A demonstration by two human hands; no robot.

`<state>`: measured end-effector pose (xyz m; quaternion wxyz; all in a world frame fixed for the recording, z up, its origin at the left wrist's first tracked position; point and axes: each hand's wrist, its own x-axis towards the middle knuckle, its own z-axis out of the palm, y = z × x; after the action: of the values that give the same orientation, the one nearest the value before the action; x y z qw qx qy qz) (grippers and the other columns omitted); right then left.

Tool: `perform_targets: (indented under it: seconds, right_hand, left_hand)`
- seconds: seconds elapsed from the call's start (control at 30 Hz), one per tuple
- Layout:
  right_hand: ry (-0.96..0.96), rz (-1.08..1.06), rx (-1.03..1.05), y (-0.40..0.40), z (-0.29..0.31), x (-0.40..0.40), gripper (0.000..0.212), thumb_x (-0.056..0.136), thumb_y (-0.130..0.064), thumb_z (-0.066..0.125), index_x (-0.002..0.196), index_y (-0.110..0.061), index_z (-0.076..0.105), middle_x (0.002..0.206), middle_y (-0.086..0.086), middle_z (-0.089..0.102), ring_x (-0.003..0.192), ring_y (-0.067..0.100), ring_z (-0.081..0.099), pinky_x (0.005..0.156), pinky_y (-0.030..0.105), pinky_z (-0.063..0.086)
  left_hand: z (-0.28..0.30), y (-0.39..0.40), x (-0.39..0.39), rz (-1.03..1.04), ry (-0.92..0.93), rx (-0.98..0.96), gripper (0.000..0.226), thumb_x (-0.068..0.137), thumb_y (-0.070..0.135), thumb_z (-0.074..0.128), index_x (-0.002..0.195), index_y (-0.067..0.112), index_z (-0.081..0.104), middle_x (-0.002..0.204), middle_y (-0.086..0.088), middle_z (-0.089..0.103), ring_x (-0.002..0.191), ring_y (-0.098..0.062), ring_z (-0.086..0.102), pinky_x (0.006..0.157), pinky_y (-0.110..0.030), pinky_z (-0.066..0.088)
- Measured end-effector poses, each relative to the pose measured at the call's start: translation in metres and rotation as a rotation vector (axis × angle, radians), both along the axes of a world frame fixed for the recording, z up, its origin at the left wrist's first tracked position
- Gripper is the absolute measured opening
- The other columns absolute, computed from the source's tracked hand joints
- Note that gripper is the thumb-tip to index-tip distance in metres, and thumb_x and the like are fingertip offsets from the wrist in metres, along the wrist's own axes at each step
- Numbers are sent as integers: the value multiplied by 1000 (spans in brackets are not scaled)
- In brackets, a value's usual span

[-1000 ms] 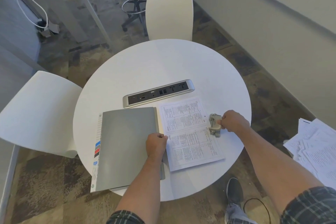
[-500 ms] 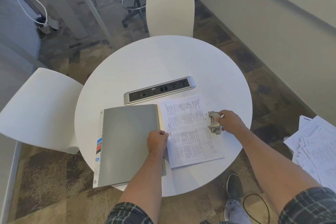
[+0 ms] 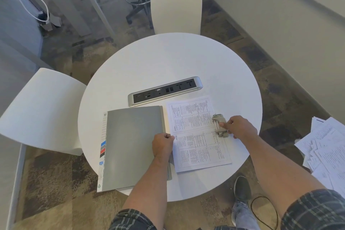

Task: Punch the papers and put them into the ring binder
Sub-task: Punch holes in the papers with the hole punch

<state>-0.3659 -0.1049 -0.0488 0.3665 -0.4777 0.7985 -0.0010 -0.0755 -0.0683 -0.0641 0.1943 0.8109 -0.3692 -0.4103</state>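
A closed grey ring binder [image 3: 130, 147] lies on the near left of the round white table [image 3: 168, 61]. Printed papers [image 3: 197, 132] lie flat just right of it. A grey hole punch [image 3: 219, 125] sits on the papers' right edge. My right hand [image 3: 239, 127] grips the punch from the right side. My left hand [image 3: 163, 144] rests on the binder's right edge with its fingers curled over it, touching the papers' left margin.
A silver power strip [image 3: 165, 91] is set in the table behind the papers. White chairs stand at the far side [image 3: 176, 7] and at the left [image 3: 43, 110]. Loose printed sheets [image 3: 324, 147] lie on the floor at the right. My shoe [image 3: 241, 190] and a black cable are below the table edge.
My right hand has slid the hole punch a little to the left, further onto the papers' right edge. My left hand stays on the binder's edge.
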Motion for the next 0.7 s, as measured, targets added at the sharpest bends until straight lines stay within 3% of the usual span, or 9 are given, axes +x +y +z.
perform_targets:
  seconds: [0.1, 0.23, 0.5, 0.7]
  right_hand:
    - [-30, -32, 19, -1, 0, -2, 45, 85, -65, 67, 81, -21, 66, 80, -1, 73, 74, 20, 70, 79, 39, 55]
    - [22, -75, 26, 3, -1, 0, 51, 85, -67, 64, 74, -18, 60, 74, 0, 68, 70, 21, 64, 65, 32, 44]
    - [150, -28, 25, 2, 2, 1, 54, 82, -73, 63, 80, -19, 63, 76, -1, 68, 70, 19, 67, 64, 31, 47]
    - [-190, -87, -78, 3, -6, -6, 34, 89, -52, 72, 87, -19, 63, 82, 2, 70, 68, 18, 63, 65, 35, 49]
  left_hand:
    - [-1, 0, 0, 2, 2, 2, 16, 92, 21, 71, 78, 13, 69, 76, 2, 68, 73, -19, 65, 72, -32, 56]
    - [-2, 0, 1, 16, 10, 17, 15, 92, 21, 71, 80, 12, 72, 76, 3, 69, 74, -19, 66, 71, -31, 55]
    - [-4, -2, 3, 8, 12, 33, 12, 91, 23, 72, 85, 13, 74, 83, 2, 72, 79, -18, 69, 78, -34, 60]
    - [-5, -2, 2, 12, 2, 18, 12, 91, 22, 72, 85, 11, 74, 85, 0, 74, 80, -21, 70, 76, -33, 59]
